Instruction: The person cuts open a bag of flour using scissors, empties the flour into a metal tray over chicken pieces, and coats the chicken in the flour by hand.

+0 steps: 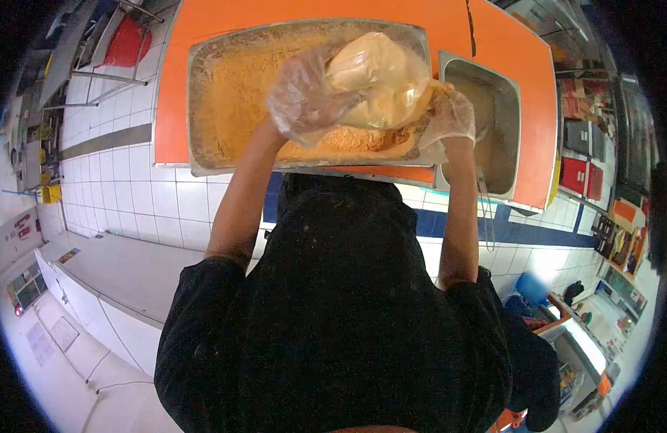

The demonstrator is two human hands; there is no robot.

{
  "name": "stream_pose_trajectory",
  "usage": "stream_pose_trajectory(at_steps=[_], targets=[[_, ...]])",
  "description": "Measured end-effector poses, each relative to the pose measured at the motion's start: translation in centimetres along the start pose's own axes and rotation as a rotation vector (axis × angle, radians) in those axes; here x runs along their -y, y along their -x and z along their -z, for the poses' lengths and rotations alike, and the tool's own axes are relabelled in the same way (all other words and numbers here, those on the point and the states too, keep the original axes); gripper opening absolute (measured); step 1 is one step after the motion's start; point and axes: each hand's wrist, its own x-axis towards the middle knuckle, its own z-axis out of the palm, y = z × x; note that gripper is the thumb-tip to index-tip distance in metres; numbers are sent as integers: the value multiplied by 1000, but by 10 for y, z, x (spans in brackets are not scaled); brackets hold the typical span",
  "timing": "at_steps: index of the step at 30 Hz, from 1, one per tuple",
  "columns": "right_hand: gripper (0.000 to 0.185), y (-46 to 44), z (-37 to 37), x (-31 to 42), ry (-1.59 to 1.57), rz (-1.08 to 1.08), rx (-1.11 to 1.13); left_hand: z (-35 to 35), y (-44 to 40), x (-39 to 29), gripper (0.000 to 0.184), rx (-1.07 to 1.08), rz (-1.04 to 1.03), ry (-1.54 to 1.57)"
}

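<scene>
My left hand (303, 97), in a loose clear plastic glove, is closed around the left side of a clear plastic bag (377, 68) of pale powder. At the bag's right end, my gloved right hand (452, 119) has its fingers bent around the gathered plastic. The bag lies tilted above a large metal tray (191, 108), whose bottom is covered with orange-tan powder. Lumpy, coated pieces (355, 138) lie in the powder below the bag, partly hidden by it.
Right of the tray, a smaller metal basin (519, 123) holds murky liquid; a wire handle (486, 209) hangs over its front edge. Both are set in an orange counter (175, 94). A dark-clothed person (532, 375) is behind me at right.
</scene>
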Motion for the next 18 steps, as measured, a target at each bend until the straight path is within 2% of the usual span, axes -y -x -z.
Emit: stream_pose_trajectory(at_steps=[2,3,5,6,8,9,11,12,14,18], targets=[[23,7,-3,14,-1055,-450,-110,7,4,1,67,4,5,-5],[23,9,-3,13,-1056,-453,-105,10,8,2,67,-4,18,-10],[23,9,-7,14,-38,-184,44,16,14,3,67,-17,36,-19],[23,7,-10,17,-42,-188,42,21,17,5,67,-23,44,-28],[25,2,-18,26,-502,-455,185,28,22,7,67,-44,68,-39],[25,-1,-17,38,-500,-454,184,32,25,9,67,-52,82,-44],[19,-10,-13,65,-696,-250,58,40,29,11,66,-76,107,-61],[19,-12,-17,68,-701,-251,59,43,31,13,66,-81,117,-69],[19,-19,-24,68,-909,-474,-17,47,34,14,66,-96,128,-80],[17,-30,-36,64,-889,-325,57,52,32,15,66,-121,142,-99]])
